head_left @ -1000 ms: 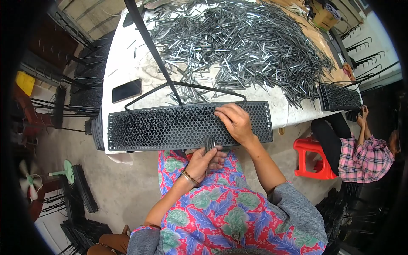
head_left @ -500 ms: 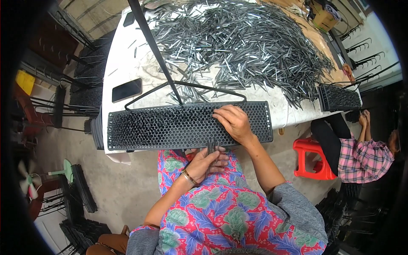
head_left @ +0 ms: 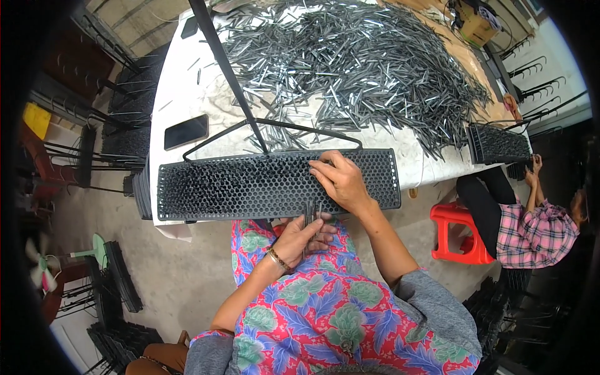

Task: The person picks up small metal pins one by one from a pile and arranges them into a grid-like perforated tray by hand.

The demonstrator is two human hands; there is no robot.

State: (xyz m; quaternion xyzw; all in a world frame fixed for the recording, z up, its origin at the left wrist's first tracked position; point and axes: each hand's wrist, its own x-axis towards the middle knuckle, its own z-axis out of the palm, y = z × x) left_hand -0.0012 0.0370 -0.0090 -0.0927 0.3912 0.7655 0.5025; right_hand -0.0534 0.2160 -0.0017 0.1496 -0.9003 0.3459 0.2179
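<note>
Head view looks down on your fingers first: those of your left hand [head_left: 304, 234] are curled narrow around a small bundle of thin grey metal pins [head_left: 310, 214], holding them upright just below the near edge of the perforated black tray [head_left: 250, 186]. Your right hand [head_left: 340, 181] rests on top of that tray, right of its middle, fingers [head_left: 320, 167] bent and pressed down on the holes; whether they pinch a pin you cannot tell, since the tips are turned away. The tray is long and lies crosswise at the near edge of the white counter [head_left: 181, 100], overhanging it toward your lap. A black wire frame [head_left: 275, 128] stands just behind the tray, with a dark bar rising from it toward the top of the picture. Beyond that, a wide heap of loose metal pins [head_left: 362, 69] covers most of the counter. A dark phone [head_left: 185, 132] lies flat at the counter's left side. Off to the right, another person in a plaid shirt [head_left: 531, 231] sits by a red stool [head_left: 453, 231], hands at a second black tray [head_left: 499, 144].
</note>
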